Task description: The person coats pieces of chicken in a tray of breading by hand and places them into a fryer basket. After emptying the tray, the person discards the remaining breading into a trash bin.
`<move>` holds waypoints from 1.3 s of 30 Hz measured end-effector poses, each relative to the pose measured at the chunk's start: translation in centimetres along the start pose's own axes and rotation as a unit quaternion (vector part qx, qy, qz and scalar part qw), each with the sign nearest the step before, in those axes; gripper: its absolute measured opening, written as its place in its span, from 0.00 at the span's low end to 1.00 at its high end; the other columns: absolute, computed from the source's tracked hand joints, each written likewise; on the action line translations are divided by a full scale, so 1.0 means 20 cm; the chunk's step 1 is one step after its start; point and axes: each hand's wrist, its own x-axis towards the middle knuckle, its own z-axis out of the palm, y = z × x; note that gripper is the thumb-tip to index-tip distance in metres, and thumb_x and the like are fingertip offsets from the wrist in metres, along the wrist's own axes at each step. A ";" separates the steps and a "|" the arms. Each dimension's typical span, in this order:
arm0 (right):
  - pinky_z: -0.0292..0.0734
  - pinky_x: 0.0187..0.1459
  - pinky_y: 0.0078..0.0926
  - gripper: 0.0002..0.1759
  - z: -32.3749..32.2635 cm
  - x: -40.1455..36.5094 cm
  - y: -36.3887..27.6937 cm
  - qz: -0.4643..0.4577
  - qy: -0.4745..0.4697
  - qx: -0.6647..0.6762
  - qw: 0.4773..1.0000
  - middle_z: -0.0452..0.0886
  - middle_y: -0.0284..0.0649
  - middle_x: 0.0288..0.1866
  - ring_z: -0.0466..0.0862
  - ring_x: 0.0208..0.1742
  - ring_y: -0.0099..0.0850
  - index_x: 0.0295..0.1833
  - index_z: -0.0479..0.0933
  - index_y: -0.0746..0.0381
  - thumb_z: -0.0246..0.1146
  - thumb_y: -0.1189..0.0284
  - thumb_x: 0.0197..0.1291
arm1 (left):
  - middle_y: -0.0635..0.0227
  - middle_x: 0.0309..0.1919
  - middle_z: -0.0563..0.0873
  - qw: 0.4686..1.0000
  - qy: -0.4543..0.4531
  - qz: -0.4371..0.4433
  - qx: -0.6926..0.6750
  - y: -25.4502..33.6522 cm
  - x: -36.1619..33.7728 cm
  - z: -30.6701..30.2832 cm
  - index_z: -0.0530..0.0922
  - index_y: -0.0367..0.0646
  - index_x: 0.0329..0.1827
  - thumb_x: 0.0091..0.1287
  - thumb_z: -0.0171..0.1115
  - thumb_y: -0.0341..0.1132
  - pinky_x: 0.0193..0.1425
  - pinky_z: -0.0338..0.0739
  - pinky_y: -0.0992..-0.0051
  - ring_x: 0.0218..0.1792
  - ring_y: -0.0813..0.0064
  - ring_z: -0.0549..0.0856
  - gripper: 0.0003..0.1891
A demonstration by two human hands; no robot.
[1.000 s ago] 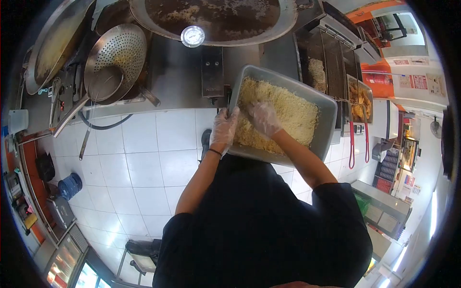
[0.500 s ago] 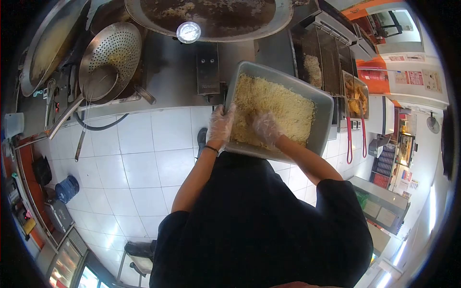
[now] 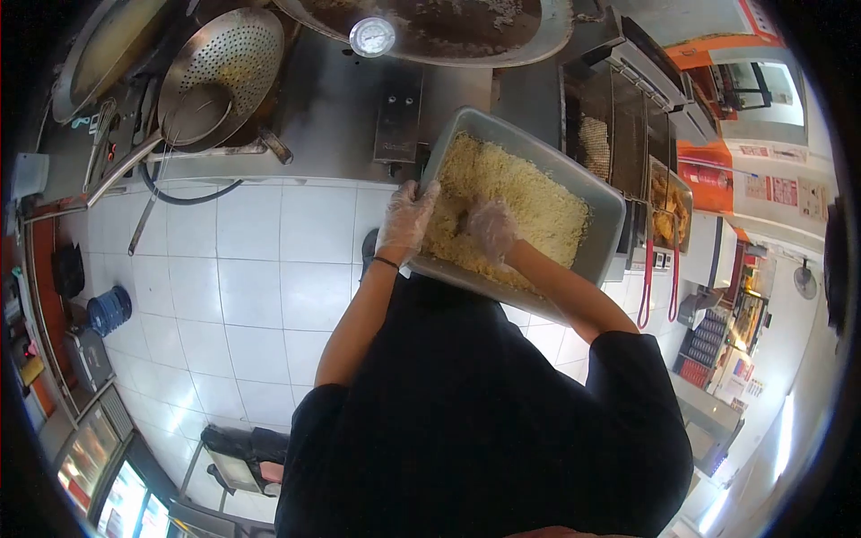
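Note:
A deep grey tub (image 3: pixel 609 235) sits tilted in front of my body, partly filled with pale yellow, crumbly breading (image 3: pixel 543 193). My left hand (image 3: pixel 410 218), in a clear plastic glove, is closed around the tub's left side, thumb toward the inside. Inside the tub, my gloved right hand (image 3: pixel 491 229) presses into the breading left of centre. Its fingertips are hidden, so their grip cannot be made out. A darker hollow shows in the breading just beside those fingers.
A large pan with a round thermometer (image 3: pixel 372 37) is beyond the tub. Left of it lie a perforated strainer (image 3: pixel 220 67) and a smaller sieve (image 3: pixel 195 115). Fryer baskets with red handles (image 3: pixel 646 282) stand right, near a tray of fried food (image 3: pixel 668 202). White floor tiles (image 3: pixel 248 229) lie at left.
The camera view has shifted slightly. My right hand has moved a little left within the breading and looks more curled. My left hand keeps its hold on the tub.

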 end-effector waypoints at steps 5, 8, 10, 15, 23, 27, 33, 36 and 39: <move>0.78 0.61 0.53 0.16 0.22 -0.06 0.09 -0.074 0.305 -0.259 0.914 0.90 0.47 0.46 0.89 0.54 0.46 0.54 0.87 0.61 0.63 0.65 0.67 | 0.44 0.52 0.88 1.000 0.006 0.019 -0.013 -0.01 -0.01 0.00 0.82 0.31 0.60 0.76 0.65 0.62 0.60 0.79 0.58 0.53 0.48 0.86 0.35; 0.75 0.72 0.57 0.21 -0.06 -0.10 0.12 -0.087 0.048 -0.189 0.977 0.88 0.49 0.56 0.85 0.66 0.46 0.62 0.83 0.61 0.62 0.62 0.69 | 0.45 0.40 0.87 0.998 0.031 0.042 -0.020 -0.03 0.01 0.03 0.83 0.32 0.53 0.77 0.66 0.58 0.51 0.79 0.57 0.40 0.49 0.84 0.30; 0.72 0.77 0.57 0.25 -0.20 -0.16 0.15 -0.068 -0.092 0.014 0.993 0.86 0.51 0.63 0.81 0.73 0.43 0.67 0.80 0.61 0.62 0.59 0.71 | 0.46 0.40 0.87 0.999 0.020 0.025 -0.038 -0.06 0.02 0.04 0.83 0.32 0.53 0.77 0.67 0.57 0.51 0.79 0.58 0.40 0.50 0.84 0.30; 0.76 0.71 0.51 0.34 -0.21 -0.35 0.39 -0.014 0.018 0.162 0.986 0.82 0.47 0.70 0.81 0.73 0.41 0.74 0.75 0.60 0.65 0.52 0.69 | 0.51 0.40 0.88 0.998 0.058 0.008 0.000 0.06 -0.04 0.02 0.83 0.33 0.54 0.76 0.67 0.56 0.52 0.79 0.60 0.40 0.56 0.84 0.28; 0.80 0.62 0.38 0.30 -0.17 -0.25 0.12 0.171 0.088 0.561 0.805 0.88 0.45 0.57 0.87 0.60 0.46 0.73 0.78 0.55 0.68 0.67 0.65 | 0.54 0.48 0.90 0.998 0.010 0.001 -0.056 -0.01 0.01 0.03 0.83 0.33 0.59 0.78 0.66 0.56 0.57 0.78 0.64 0.48 0.63 0.84 0.29; 0.80 0.60 0.35 0.31 -0.24 -0.09 -0.18 0.129 0.014 0.218 0.967 0.91 0.41 0.55 0.89 0.58 0.38 0.73 0.80 0.46 0.66 0.62 0.63 | 0.59 0.52 0.91 0.998 -0.001 -0.013 -0.054 0.00 0.01 0.03 0.83 0.34 0.64 0.79 0.66 0.57 0.61 0.78 0.68 0.52 0.70 0.84 0.31; 0.76 0.65 0.31 0.33 -0.15 0.15 -0.26 0.207 -0.056 0.296 0.931 0.84 0.35 0.70 0.83 0.69 0.33 0.78 0.75 0.45 0.64 0.54 0.68 | 0.56 0.45 0.90 0.998 0.017 0.016 -0.059 -0.01 0.02 0.05 0.84 0.32 0.58 0.78 0.67 0.55 0.55 0.79 0.67 0.45 0.68 0.84 0.28; 0.77 0.63 0.30 0.30 -0.19 0.15 -0.27 0.248 -0.038 0.398 0.882 0.87 0.35 0.67 0.86 0.66 0.33 0.75 0.78 0.43 0.65 0.54 0.67 | 0.58 0.39 0.87 0.998 0.015 0.029 -0.062 -0.02 0.04 0.05 0.83 0.32 0.53 0.78 0.67 0.53 0.50 0.78 0.67 0.40 0.69 0.81 0.26; 0.79 0.61 0.29 0.28 0.16 0.36 -0.37 0.353 0.044 0.518 0.778 0.89 0.37 0.63 0.88 0.63 0.33 0.72 0.81 0.42 0.68 0.56 0.65 | 0.62 0.36 0.84 0.999 0.009 0.025 -0.048 -0.02 0.05 0.05 0.83 0.32 0.50 0.79 0.67 0.53 0.48 0.77 0.67 0.38 0.71 0.77 0.25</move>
